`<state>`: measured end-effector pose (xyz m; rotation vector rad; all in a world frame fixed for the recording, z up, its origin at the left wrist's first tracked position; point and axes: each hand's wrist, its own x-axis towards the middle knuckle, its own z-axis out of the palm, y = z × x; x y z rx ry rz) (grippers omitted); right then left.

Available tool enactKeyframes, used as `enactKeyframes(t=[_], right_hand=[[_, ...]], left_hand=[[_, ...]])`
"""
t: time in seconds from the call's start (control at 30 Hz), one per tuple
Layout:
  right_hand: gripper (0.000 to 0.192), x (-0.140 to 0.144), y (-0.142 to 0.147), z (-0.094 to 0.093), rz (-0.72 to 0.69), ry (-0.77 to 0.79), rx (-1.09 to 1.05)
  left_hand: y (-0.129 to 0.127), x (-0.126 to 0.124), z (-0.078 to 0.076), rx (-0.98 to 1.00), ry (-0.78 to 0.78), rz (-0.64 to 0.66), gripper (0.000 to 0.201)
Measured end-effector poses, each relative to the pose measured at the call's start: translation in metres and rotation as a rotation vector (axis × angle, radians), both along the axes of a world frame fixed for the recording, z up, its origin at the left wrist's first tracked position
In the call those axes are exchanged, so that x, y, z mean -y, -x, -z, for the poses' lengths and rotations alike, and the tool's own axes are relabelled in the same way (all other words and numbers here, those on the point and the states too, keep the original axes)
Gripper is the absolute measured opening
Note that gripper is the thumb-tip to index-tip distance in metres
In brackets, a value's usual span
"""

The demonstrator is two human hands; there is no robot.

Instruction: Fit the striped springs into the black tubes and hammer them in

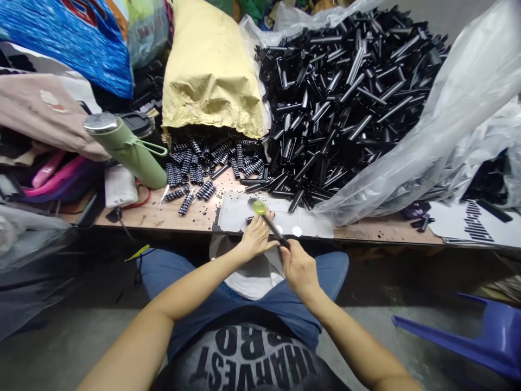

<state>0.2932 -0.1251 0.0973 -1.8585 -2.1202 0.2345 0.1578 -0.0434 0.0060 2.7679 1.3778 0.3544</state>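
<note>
While both hands, left hand (255,239) and right hand (299,267), grip 1 black tube (273,228) at the counter's (171,217) near edge, its long axis slants up-left, yellow-tipped end (259,207) nearer the left.

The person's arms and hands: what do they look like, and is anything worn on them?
Both forearms are bare from the bottom edge of the view to the wrists: no sleeves show. The left hand and right hand are bare too, with no gloves, and no watch, bracelet or ring can be made out. Below them are blue trousers and a dark shirt with large pale lettering.
</note>
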Motion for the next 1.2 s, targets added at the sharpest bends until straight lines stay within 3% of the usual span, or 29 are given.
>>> enactKeyframes(t=[0.13, 0.27, 0.37, 0.43, 0.5, 0.57, 0.63, 0.7, 0.77, 0.9, 0.97, 1.07, 1.2], right_hand=[[0.037, -0.002, 0.002, 0.012, 0.008, 0.244, 0.186], [0.034, -0.017, -0.021, 0.007, 0.079, 0.169, 0.187], [0.034, -0.039, -0.048, 0.017, 0.115, 0.132, 0.267], [0.035, -0.054, -0.065, 0.031, 0.119, 0.104, 0.319], [0.034, -0.067, -0.075, 0.043, 0.086, 0.056, 0.341], [0.032, -0.079, -0.076, 0.050, 0.032, -0.009, 0.314], [0.032, -0.090, -0.068, 0.050, -0.010, -0.076, 0.220], [0.034, -0.103, -0.053, 0.045, -0.035, -0.134, 0.092], [0.046, -0.119, -0.034, 0.039, -0.072, -0.187, -0.001], [0.096, -0.148, 0.001, 0.031, -0.221, -0.206, -0.061], [0.101, -0.157, 0.012, 0.028, -0.292, -0.179, -0.088], [0.105, -0.159, 0.016, 0.025, -0.304, -0.177, -0.133], [0.108, -0.146, 0.011, 0.023, -0.271, -0.181, -0.170]], left_hand=[[0.002, -0.014, -0.002, 0.058, 0.000, 0.016, 0.082], [-0.001, -0.010, -0.021, 0.087, 0.119, -0.141, 0.045], [0.001, 0.005, -0.037, 0.071, 0.245, -0.086, 0.030], [0.005, 0.001, -0.046, 0.099, 0.282, -0.077, 0.029], [0.012, -0.027, -0.053, 0.153, 0.246, -0.266, 0.034], [0.019, -0.070, -0.057, 0.198, 0.175, -0.445, 0.032], [0.025, -0.111, -0.057, 0.194, 0.200, -0.502, 0.025], [0.029, -0.133, -0.056, 0.233, 0.265, -0.522, 0.016], [0.031, -0.131, -0.053, 0.374, 0.369, -0.526, 0.013], [0.035, -0.091, -0.052, 0.788, 0.586, -0.405, 0.023], [0.038, -0.077, -0.053, 0.881, 0.627, -0.342, 0.025], [0.045, -0.086, -0.055, 0.872, 0.543, -0.323, 0.025], [0.044, -0.139, -0.054, 0.581, 0.213, -0.589, 0.032]])
